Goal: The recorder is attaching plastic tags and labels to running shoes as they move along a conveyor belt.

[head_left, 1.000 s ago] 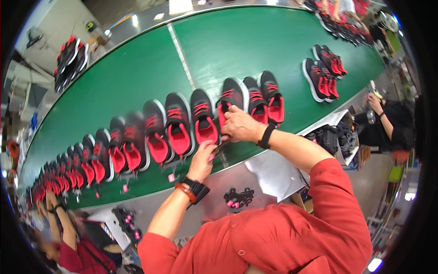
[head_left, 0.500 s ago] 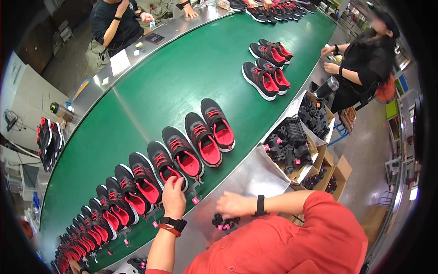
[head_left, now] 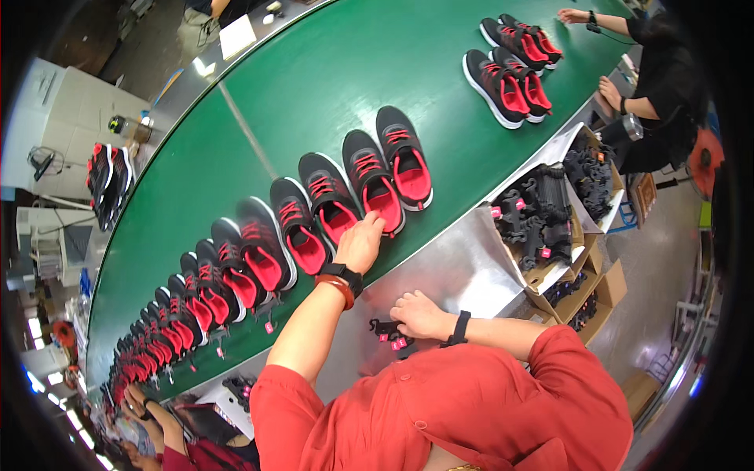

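Black sneakers with red linings and laces stand in a long slanting row on the green belt [head_left: 196,149]. My left hand [head_left: 360,247] reaches over the belt's near edge, its fingers closed at the heel of the second sneaker [head_left: 365,161] from the row's right end. The end sneaker [head_left: 404,157] stands right beside it. Lower down, my right hand [head_left: 424,315] is over a small pile of black plastic shoe hangers [head_left: 385,334] with pink tags on the metal ledge. Its bent fingers close on a hanger at the pile's edge; the fingertips are partly hidden.
Open cartons [head_left: 538,275] of black hangers stand to the right. Two pairs of sneakers [head_left: 503,86] sit farther up the belt, near a co-worker in black [head_left: 664,94]. Another person's arm [head_left: 161,420] reaches the row at lower left. A bottle [head_left: 129,128] stands across the belt.
My left hand has moved right along the row, from the fourth sneaker's heel to the second's. My right hand's fingers now reach onto the hangers. The view has shifted.
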Demonstrator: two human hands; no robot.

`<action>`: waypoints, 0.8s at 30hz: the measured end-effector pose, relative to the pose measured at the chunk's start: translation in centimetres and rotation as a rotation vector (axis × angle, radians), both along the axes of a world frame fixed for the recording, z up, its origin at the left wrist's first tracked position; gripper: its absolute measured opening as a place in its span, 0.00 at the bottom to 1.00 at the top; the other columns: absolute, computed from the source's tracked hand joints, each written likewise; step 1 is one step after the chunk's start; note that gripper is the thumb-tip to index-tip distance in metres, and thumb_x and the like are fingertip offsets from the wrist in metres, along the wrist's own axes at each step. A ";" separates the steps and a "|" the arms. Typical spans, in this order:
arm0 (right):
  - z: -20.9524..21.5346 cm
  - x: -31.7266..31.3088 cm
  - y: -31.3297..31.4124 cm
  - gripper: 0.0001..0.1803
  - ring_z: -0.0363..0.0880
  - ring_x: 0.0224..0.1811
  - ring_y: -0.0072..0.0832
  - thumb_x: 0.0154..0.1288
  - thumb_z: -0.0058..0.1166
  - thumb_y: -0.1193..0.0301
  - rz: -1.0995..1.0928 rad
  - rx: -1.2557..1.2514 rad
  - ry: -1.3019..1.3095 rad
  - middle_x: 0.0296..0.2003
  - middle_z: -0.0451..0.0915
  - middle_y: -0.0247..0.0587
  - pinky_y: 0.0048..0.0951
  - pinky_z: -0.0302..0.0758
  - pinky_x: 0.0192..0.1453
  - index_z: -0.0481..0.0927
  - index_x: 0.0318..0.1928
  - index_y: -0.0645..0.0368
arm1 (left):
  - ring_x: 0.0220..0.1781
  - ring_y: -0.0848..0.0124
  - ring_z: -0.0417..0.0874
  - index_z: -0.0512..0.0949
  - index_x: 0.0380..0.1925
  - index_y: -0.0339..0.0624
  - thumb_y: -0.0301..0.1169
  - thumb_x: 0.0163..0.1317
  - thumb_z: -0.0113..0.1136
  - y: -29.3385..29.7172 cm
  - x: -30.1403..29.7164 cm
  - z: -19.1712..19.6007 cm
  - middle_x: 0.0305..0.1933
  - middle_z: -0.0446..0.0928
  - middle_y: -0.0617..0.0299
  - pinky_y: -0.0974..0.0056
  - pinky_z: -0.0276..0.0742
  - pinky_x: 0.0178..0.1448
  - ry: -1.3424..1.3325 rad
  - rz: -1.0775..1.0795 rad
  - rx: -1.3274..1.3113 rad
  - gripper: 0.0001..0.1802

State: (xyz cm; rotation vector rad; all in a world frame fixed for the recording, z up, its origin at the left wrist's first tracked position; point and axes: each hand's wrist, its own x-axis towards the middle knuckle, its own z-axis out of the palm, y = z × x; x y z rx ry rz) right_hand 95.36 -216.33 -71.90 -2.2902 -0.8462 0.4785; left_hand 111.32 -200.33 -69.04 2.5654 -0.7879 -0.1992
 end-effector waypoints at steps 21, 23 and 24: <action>0.3 4.9 -0.2 0.18 0.80 0.29 0.23 0.77 0.37 0.69 -0.827 0.867 0.913 0.33 0.79 0.41 0.23 0.77 0.34 0.60 0.61 0.65 | 0.42 0.55 0.82 0.79 0.36 0.38 0.25 0.55 0.62 1.9 -0.1 -0.4 0.44 0.79 0.60 0.55 0.79 0.42 0.129 0.055 0.007 0.09; -0.3 4.6 0.1 0.18 0.80 0.29 0.23 0.77 0.37 0.69 -0.842 0.871 0.867 0.33 0.79 0.41 0.23 0.77 0.34 0.59 0.61 0.66 | 0.42 0.55 0.82 0.79 0.36 0.39 0.25 0.54 0.63 2.0 -0.1 -0.4 0.44 0.79 0.60 0.55 0.79 0.42 0.125 0.048 -0.007 0.09; -0.2 4.5 0.1 0.18 0.80 0.29 0.24 0.77 0.37 0.69 -0.844 0.864 0.878 0.33 0.79 0.41 0.23 0.77 0.34 0.59 0.61 0.66 | 0.42 0.55 0.82 0.79 0.36 0.39 0.25 0.54 0.63 2.0 -0.1 -0.3 0.43 0.79 0.60 0.55 0.79 0.42 0.127 0.052 -0.005 0.09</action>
